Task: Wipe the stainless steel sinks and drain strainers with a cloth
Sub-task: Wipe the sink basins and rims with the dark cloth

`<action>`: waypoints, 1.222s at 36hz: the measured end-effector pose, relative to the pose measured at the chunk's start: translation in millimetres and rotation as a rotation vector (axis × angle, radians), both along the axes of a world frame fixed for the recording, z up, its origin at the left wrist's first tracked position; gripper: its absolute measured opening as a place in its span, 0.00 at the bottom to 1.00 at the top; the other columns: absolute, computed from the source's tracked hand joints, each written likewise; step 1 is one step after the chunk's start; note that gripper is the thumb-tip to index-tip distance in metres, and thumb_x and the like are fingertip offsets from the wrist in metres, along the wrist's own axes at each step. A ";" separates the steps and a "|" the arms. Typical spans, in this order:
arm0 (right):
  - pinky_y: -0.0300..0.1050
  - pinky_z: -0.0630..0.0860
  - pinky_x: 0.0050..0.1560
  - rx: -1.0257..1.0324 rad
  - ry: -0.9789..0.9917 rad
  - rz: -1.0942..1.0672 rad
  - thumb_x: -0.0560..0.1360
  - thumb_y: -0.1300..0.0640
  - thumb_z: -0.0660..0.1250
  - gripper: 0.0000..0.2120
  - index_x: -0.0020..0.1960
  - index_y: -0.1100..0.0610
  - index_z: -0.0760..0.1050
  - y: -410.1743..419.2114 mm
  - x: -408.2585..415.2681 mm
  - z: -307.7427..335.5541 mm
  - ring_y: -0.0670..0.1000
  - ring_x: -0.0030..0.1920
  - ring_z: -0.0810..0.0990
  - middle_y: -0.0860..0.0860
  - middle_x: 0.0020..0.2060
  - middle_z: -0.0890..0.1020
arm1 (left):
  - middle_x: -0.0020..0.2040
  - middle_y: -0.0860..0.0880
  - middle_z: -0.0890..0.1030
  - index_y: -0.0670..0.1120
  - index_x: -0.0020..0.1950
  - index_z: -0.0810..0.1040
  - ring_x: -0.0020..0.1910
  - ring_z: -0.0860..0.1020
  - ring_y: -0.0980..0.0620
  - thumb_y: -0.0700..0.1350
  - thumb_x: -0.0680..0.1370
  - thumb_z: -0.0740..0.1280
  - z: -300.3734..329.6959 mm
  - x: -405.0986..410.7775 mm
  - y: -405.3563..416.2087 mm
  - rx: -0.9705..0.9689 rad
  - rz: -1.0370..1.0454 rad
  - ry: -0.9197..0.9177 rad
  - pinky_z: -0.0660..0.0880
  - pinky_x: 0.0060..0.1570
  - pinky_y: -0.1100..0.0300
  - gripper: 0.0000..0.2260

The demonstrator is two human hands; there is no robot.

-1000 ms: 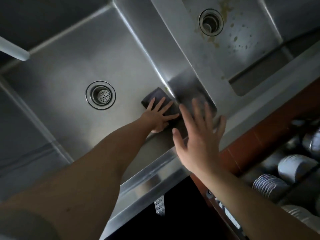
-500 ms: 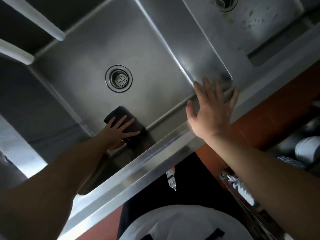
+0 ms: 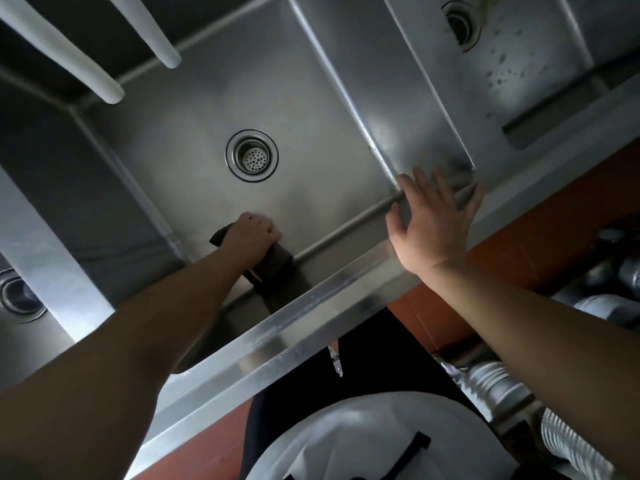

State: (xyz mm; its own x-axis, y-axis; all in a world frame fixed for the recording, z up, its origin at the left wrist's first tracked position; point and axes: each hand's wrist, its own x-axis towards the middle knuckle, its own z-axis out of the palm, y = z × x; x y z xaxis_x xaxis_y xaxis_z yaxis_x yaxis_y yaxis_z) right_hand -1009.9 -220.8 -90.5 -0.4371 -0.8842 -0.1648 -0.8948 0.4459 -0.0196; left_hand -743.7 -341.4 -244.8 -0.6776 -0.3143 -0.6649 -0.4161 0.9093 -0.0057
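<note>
No legible text, label, brand, number or sign found on any visible surface.

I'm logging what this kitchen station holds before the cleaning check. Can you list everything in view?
Middle sink: one, stainless steel, centre.
Middle drain strainer: one, steel, perforated, on that sink's floor.
Right sink: one, steel, spotted with brownish stains, upper right.
Right drain: one, steel, top edge.
Left drain: one, steel, left edge, partly hidden.
Front rim: one, shiny steel, running diagonally.
Spouts: two, white, upper left.
Cloth: one, dark, near corner of middle sink.
Stacked dishes: several, grey, lower right shelf.
Left hand: gripping the cloth.
Right hand: open, by the rim.
</note>
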 end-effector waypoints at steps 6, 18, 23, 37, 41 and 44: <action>0.76 0.48 0.71 0.034 0.001 -0.004 0.77 0.50 0.59 0.20 0.66 0.53 0.73 -0.3 -0.4 2.3 0.55 0.74 0.67 0.51 0.73 0.72 | 0.57 0.43 0.77 0.50 0.50 0.72 0.52 0.76 0.42 0.39 0.72 0.67 33.3 10.0 -39.8 0.358 0.433 -0.019 0.73 0.44 0.52 0.11; 0.78 0.50 0.70 0.038 0.005 0.028 0.77 0.51 0.62 0.20 0.67 0.54 0.73 -3.9 2.1 5.5 0.56 0.72 0.69 0.54 0.74 0.70 | 0.54 0.35 0.81 0.53 0.77 0.62 0.53 0.79 0.35 0.35 0.74 0.62 45.9 71.1 -74.5 -0.152 1.139 0.202 0.71 0.58 0.48 0.32; 0.76 0.50 0.70 0.031 0.025 0.033 0.76 0.50 0.61 0.21 0.68 0.54 0.73 -1.5 2.1 2.6 0.55 0.72 0.70 0.53 0.73 0.72 | 0.76 0.38 0.62 0.53 0.80 0.54 0.76 0.58 0.37 0.46 0.78 0.65 13.8 75.6 -44.8 -0.025 1.185 -0.020 0.55 0.73 0.35 0.33; 0.75 0.49 0.70 -0.022 0.025 0.038 0.74 0.47 0.58 0.25 0.68 0.52 0.73 1.2 -4.6 -10.2 0.54 0.70 0.72 0.52 0.70 0.74 | 0.79 0.36 0.54 0.48 0.80 0.57 0.77 0.54 0.35 0.44 0.82 0.60 -16.0 78.2 -11.6 0.092 1.158 0.090 0.61 0.71 0.37 0.27; 0.76 0.47 0.71 0.049 -0.034 0.048 0.74 0.45 0.58 0.28 0.73 0.50 0.69 -0.7 -5.7 -1.4 0.53 0.73 0.68 0.51 0.73 0.71 | 0.80 0.37 0.54 0.50 0.81 0.55 0.76 0.59 0.34 0.46 0.83 0.58 -9.1 70.9 24.5 0.206 1.268 -0.018 0.61 0.72 0.44 0.27; 0.76 0.45 0.70 0.010 -0.187 0.023 0.75 0.46 0.60 0.28 0.74 0.49 0.69 0.5 -8.3 9.4 0.54 0.75 0.65 0.52 0.75 0.68 | 0.77 0.37 0.61 0.48 0.80 0.57 0.73 0.64 0.36 0.50 0.84 0.53 -1.5 47.2 51.2 0.361 1.407 -0.060 0.63 0.70 0.48 0.24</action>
